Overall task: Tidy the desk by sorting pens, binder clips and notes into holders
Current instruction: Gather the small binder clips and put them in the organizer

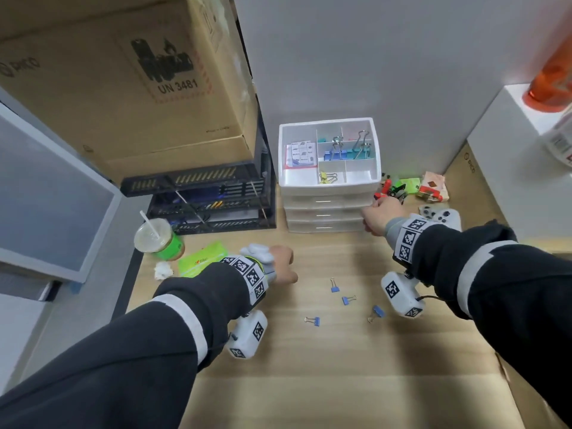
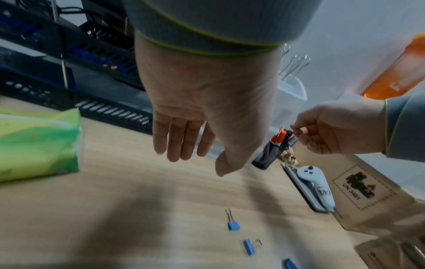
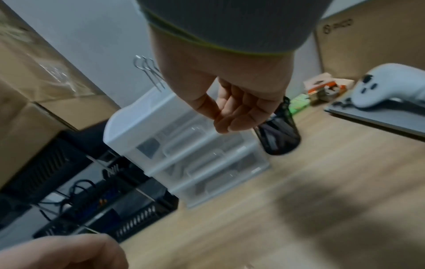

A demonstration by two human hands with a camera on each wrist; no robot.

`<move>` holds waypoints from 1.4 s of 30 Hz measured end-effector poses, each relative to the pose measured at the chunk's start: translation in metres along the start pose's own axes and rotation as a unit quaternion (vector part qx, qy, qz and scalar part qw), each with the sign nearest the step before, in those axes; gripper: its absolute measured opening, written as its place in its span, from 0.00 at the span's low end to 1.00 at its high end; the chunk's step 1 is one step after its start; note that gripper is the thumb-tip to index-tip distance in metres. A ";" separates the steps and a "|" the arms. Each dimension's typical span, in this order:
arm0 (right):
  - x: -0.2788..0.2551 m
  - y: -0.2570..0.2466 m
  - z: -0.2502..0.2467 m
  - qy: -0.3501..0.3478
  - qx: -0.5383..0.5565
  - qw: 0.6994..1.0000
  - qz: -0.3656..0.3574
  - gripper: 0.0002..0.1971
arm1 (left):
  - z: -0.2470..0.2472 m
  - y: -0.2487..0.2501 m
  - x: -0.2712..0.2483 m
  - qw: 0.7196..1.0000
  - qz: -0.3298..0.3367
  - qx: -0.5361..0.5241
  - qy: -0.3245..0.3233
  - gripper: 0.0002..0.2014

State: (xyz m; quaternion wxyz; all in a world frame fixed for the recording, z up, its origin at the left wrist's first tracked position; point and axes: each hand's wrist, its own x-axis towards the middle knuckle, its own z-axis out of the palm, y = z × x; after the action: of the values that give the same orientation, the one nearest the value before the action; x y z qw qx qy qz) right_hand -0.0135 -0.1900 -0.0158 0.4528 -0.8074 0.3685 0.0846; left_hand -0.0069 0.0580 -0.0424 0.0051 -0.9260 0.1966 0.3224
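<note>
- Your right hand (image 2: pixel 340 131) hangs over the black pen cup (image 2: pixel 269 154); whether its curled fingers pinch anything, I cannot tell.
- Your left hand (image 2: pixel 202 112) hovers slack, fingers straight, holding nothing.
- Four blue binder clips (image 1: pixel 334 288) lie loose on the desk (image 1: pixel 340 382), probably awaiting the organiser tray (image 1: pixel 376 144), where clips already sit.

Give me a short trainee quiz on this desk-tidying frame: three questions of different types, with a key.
1. How many blue clips lie loose on the desk?
2. True or false: the yellow clips share a tray compartment with the notes.
3. The left hand is: A) gripping a clip, B) open over the desk, C) resting on the cup.

Key: 1) four; 2) false, the yellow clips have their own front compartment; 3) B.
</note>
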 end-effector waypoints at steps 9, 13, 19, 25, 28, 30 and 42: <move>-0.018 0.120 0.031 -0.162 -0.296 0.932 0.134 0.11 | 0.079 0.019 0.002 0.996 0.043 -0.003 -0.073 0.14; -0.024 0.152 0.050 -0.173 -0.347 0.912 0.132 0.15 | 0.113 0.026 0.006 0.995 0.060 -0.029 -0.080 0.16; -0.012 0.178 0.071 -0.159 -0.337 0.924 0.086 0.12 | 0.131 0.030 0.016 0.990 0.127 0.012 -0.064 0.19; -0.027 0.161 0.072 -0.161 -0.263 0.951 -0.014 0.04 | 0.130 0.038 0.026 0.984 0.151 0.066 -0.065 0.09; -0.022 0.163 0.074 -0.153 -0.256 0.954 -0.040 0.04 | 0.125 0.038 0.031 0.982 0.148 0.079 -0.085 0.09; -0.018 0.167 0.077 -0.169 -0.243 0.953 -0.060 0.04 | 0.124 0.037 0.031 0.981 0.154 0.074 -0.087 0.11; -0.009 0.169 0.098 -0.212 -0.330 0.904 -0.167 0.05 | 0.136 0.021 0.031 0.990 0.142 -0.020 -0.011 0.11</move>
State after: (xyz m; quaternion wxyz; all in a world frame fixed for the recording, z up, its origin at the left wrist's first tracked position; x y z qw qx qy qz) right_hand -0.1137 -0.1611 -0.1809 0.2356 -0.9234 0.0739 0.2939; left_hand -0.0733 0.0464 -0.1657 -0.0565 -0.8850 0.3193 0.3341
